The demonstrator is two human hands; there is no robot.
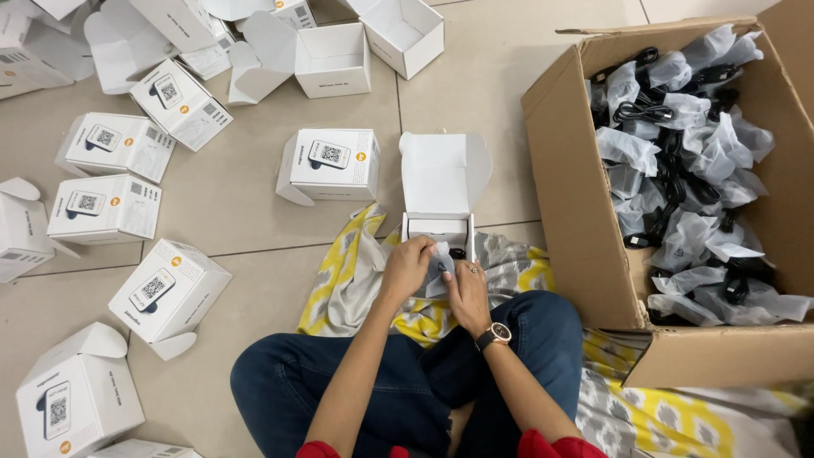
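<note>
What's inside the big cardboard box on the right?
The cardboard box is filled with black cables, each bagged in clear plastic, piled loosely. Anything beneath the top layer, and the box's bottom, is covered.

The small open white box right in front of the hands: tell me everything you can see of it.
The small open white box looks like thin card. Its lid flap with rounded side tabs is folded back, away from the person. It sits on the tiled floor, its near edge at the yellow-grey cloth. Both hands, left hand and right hand, work a clear bagged item at its mouth.
</note>
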